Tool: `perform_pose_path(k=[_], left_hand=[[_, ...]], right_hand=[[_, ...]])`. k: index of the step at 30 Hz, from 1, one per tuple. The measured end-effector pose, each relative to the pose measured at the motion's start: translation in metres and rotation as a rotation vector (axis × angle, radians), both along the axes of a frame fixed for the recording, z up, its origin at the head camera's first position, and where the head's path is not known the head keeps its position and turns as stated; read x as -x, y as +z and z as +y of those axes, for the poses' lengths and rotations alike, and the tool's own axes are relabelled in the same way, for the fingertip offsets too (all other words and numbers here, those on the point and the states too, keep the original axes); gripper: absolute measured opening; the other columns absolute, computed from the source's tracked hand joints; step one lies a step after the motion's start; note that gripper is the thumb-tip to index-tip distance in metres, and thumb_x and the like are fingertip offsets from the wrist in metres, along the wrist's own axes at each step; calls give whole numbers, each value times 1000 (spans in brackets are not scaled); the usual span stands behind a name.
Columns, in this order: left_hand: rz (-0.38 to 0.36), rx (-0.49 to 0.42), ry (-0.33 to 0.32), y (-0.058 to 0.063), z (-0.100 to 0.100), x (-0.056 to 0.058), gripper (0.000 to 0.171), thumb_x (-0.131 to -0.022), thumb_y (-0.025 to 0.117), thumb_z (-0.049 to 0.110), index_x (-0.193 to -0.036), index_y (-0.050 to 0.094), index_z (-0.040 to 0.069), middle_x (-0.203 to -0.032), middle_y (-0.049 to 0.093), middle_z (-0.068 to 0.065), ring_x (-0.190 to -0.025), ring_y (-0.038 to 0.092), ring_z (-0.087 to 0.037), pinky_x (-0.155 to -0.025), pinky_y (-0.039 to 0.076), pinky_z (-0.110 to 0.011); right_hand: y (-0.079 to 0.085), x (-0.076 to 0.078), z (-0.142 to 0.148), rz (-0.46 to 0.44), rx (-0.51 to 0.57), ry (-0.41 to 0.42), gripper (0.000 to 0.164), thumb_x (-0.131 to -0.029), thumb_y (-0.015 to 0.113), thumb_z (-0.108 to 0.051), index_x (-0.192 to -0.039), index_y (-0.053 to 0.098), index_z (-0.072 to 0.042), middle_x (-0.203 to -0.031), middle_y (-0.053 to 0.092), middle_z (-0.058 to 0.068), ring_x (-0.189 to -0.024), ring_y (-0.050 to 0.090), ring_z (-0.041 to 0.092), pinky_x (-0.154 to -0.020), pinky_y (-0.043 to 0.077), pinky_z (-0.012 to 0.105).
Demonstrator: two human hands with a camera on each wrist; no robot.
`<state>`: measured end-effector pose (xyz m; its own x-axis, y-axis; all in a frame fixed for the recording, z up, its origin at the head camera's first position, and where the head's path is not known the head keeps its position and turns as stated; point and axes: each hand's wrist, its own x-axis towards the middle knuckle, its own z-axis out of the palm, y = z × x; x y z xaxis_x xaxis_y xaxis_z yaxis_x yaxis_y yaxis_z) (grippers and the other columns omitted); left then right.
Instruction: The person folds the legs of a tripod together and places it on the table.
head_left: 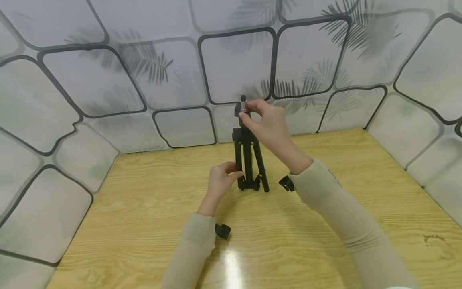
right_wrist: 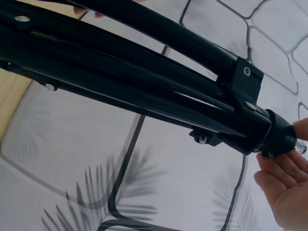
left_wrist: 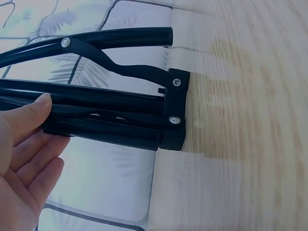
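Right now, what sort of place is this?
Probably an indoor work booth: a yellowish wood-grain tabletop, pale walls with dark rounded outlines and leaf prints on three sides, and a black slim-legged tripod standing there.

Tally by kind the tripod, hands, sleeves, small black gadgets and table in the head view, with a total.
Tripod: 1
Hands: 2 (left hand, right hand)
Sleeves: 2 (left sleeve, right sleeve)
Small black gadgets: 2 (left gadget, right gadget)
Table: 1
Total: 8
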<state>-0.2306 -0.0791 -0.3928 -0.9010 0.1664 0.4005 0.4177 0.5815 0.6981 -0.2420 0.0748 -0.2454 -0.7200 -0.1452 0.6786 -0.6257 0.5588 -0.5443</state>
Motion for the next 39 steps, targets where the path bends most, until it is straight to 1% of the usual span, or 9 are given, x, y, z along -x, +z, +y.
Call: perform_pose_path(k=[9, 23, 28, 34, 39], left_hand=[[-14, 11, 2, 0, 1, -1, 23, -77, 70, 17, -94, 66, 3, -86, 66, -6, -78, 63, -16, -74, 50, -28], [-11, 34, 2, 1, 4, 1, 25, -77, 69, 19, -96, 65, 4, -86, 66, -6, -79, 63, -16, -74, 50, -27], [-21, 28, -3, 0, 4, 2, 24, -78, 69, 20, -95, 66, 3, -85, 66, -6, -79, 62, -16, -72, 50, -26], [-54, 1, -8, -1, 4, 3, 23, -78, 68, 20, -94, 66, 3, -86, 65, -7, -81, 61, -17, -71, 50, -25], [-66, -7, -8, 0, 4, 4, 23, -78, 68, 20, -94, 66, 3, -86, 65, -7, -81, 61, -17, -70, 50, -25]], right_hand=[[0, -1, -2, 16, 1, 6, 24, -83, 63, -16, -100, 62, 0, -98, 64, 11, -95, 59, 20, -84, 45, 32], [1, 1, 1, -10, 11, 4, 25, -83, 63, -16, -101, 62, 1, -100, 64, 12, -96, 59, 21, -85, 45, 32], [1, 2, 0, -26, 16, 2, 25, -83, 63, -17, -101, 62, 0, -101, 63, 12, -97, 58, 20, -85, 45, 32], [0, 3, 0, -4, 14, -6, 25, -83, 63, -17, -101, 62, 1, -100, 64, 12, -96, 59, 20, -84, 45, 32], [0, 4, 0, -9, 10, -6, 26, -83, 62, -18, -102, 62, 1, -100, 64, 12, -96, 59, 20, -84, 45, 32]])
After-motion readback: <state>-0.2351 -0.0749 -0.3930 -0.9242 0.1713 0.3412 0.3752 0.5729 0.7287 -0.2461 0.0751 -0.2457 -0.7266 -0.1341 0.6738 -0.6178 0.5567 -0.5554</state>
